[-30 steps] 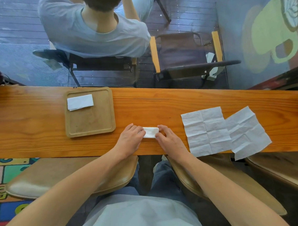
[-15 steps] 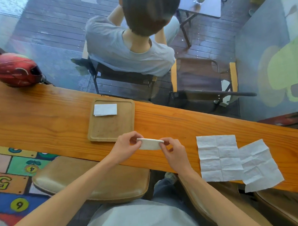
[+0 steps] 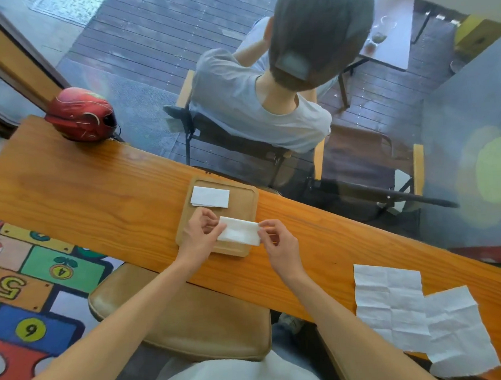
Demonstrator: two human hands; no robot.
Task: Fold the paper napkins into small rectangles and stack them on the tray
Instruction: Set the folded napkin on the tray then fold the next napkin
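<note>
I hold a folded white napkin by its two short ends above the near part of the wooden tray. My left hand pinches its left end, my right hand its right end. Another folded napkin lies flat in the tray's far left corner. Two unfolded, creased napkins lie on the counter to my right, one partly under the other, which hangs over the near edge.
The long wooden counter runs left to right, with a red helmet at its far left end. Beyond a glass pane, a person sits in a chair with their back to me. Tan stools stand below the counter's near edge.
Both hands have lifted the folded napkin off the counter and carried it left, over the tray. My view has swung left and up, bringing the helmet into sight.
</note>
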